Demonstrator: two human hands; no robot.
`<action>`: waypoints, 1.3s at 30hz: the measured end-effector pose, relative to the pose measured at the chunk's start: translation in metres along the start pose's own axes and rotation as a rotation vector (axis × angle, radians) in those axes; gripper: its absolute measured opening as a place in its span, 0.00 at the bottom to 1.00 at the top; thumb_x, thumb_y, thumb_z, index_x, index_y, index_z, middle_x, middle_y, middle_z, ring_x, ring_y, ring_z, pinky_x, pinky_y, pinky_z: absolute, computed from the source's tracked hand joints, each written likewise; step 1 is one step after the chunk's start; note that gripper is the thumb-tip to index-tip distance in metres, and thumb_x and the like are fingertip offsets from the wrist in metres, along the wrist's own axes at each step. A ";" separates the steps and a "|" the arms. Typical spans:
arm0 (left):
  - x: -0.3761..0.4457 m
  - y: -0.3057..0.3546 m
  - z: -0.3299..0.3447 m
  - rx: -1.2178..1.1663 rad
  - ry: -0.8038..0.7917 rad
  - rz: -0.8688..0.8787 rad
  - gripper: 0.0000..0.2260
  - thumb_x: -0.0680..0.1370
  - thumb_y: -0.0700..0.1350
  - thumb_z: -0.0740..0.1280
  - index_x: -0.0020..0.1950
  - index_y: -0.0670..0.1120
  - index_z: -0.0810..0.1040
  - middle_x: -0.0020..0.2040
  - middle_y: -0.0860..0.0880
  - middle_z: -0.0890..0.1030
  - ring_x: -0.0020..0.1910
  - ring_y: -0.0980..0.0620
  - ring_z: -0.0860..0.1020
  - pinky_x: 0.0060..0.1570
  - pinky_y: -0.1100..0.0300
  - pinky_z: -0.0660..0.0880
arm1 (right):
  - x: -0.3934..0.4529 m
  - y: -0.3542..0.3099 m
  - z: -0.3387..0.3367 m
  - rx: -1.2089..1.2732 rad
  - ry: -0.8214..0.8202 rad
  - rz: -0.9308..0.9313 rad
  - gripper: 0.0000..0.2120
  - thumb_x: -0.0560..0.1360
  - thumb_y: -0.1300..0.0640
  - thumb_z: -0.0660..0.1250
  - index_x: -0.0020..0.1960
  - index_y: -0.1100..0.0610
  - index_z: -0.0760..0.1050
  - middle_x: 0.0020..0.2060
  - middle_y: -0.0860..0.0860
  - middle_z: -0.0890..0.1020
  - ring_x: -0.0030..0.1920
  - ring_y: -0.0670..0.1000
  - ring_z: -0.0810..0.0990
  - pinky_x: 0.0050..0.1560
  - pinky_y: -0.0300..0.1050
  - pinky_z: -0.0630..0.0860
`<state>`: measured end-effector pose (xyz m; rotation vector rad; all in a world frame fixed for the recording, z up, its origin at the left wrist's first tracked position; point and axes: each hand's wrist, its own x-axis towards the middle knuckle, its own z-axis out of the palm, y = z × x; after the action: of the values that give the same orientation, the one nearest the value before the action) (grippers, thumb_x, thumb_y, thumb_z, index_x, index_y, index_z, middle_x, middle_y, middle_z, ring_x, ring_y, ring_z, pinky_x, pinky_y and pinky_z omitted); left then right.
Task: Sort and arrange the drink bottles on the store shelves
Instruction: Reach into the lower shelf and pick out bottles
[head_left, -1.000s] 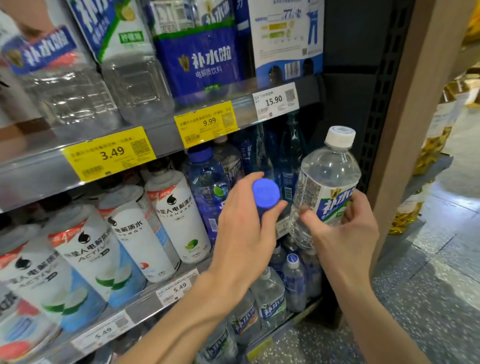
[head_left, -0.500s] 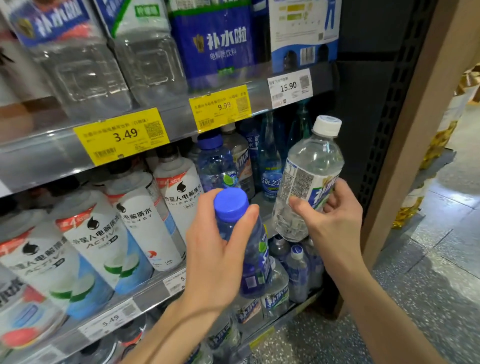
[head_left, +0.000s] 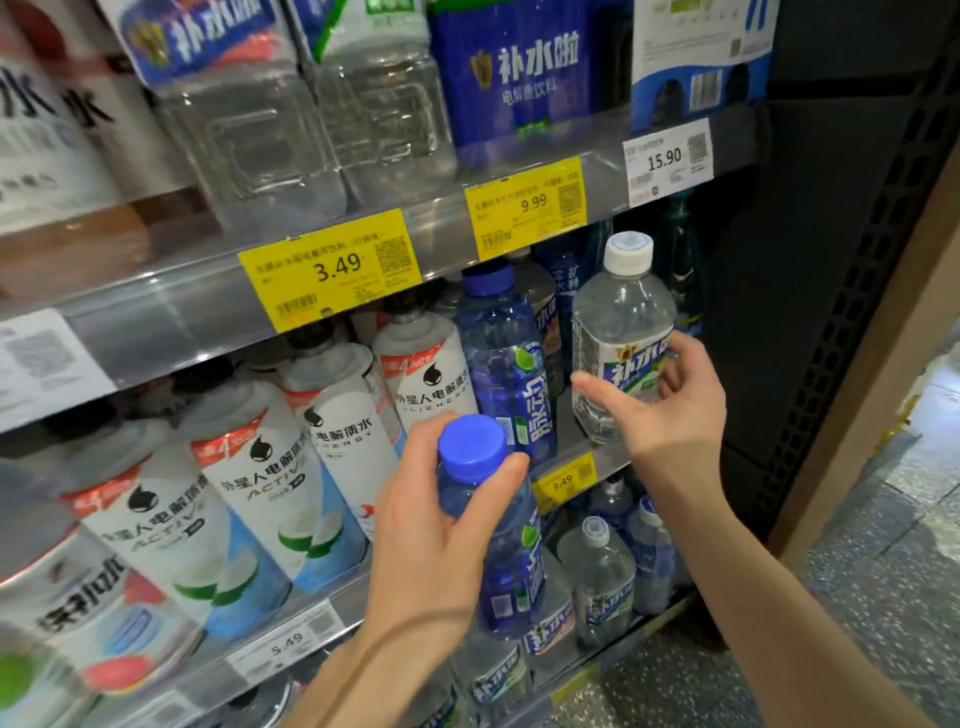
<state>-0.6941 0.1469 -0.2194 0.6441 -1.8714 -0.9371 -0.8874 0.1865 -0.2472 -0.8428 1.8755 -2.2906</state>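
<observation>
The clear plastic bottle with a white cap and blue-green label (head_left: 621, 332) stood upright at the right end of the middle shelf (head_left: 571, 467), its long axis vertical, just beside a blue-tinted bottle (head_left: 506, 364) already in the row. The right hand (head_left: 660, 410) was the nearer one: its fingers (head_left: 680, 364) curled behind the bottle's label on the right side while the thumb stretched across the front, apparently just off the plastic, so the hold looked loose, more a steadying cup than a clamp. I judged the coming move turned on that: the bottle lay directly ahead of the palm, slightly above it.

Lower and to the left, the left hand (head_left: 441, 535) held a second blue translucent bottle with a bright blue screw cap (head_left: 488, 530), fingers wrapped around its neck and shoulder, nearly upright, in front of the shelf edge and clear of it. White bottles with black caps (head_left: 332, 431) filled the shelf to the left.
</observation>
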 end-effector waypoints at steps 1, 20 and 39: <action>0.001 -0.001 -0.001 0.006 -0.002 0.000 0.14 0.70 0.62 0.67 0.50 0.56 0.75 0.46 0.63 0.80 0.45 0.63 0.78 0.43 0.73 0.70 | 0.001 0.002 0.002 0.009 -0.002 0.008 0.32 0.64 0.61 0.82 0.64 0.59 0.73 0.52 0.44 0.82 0.49 0.35 0.81 0.49 0.28 0.76; 0.003 -0.010 -0.012 0.024 0.011 -0.002 0.13 0.71 0.61 0.67 0.49 0.55 0.75 0.46 0.64 0.80 0.43 0.63 0.77 0.41 0.73 0.70 | 0.009 0.026 0.033 -0.124 -0.008 0.084 0.33 0.65 0.51 0.81 0.67 0.53 0.75 0.59 0.47 0.73 0.54 0.41 0.76 0.58 0.33 0.73; -0.001 0.017 -0.037 -0.022 0.037 -0.038 0.12 0.75 0.55 0.72 0.51 0.50 0.76 0.43 0.57 0.79 0.39 0.59 0.75 0.38 0.67 0.70 | -0.074 -0.046 0.029 -0.119 -0.647 -0.234 0.19 0.70 0.61 0.66 0.57 0.44 0.76 0.49 0.41 0.81 0.51 0.42 0.80 0.52 0.38 0.76</action>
<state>-0.6613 0.1453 -0.1953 0.6814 -1.8189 -0.9631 -0.7982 0.2009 -0.2285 -1.6486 1.6756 -1.6941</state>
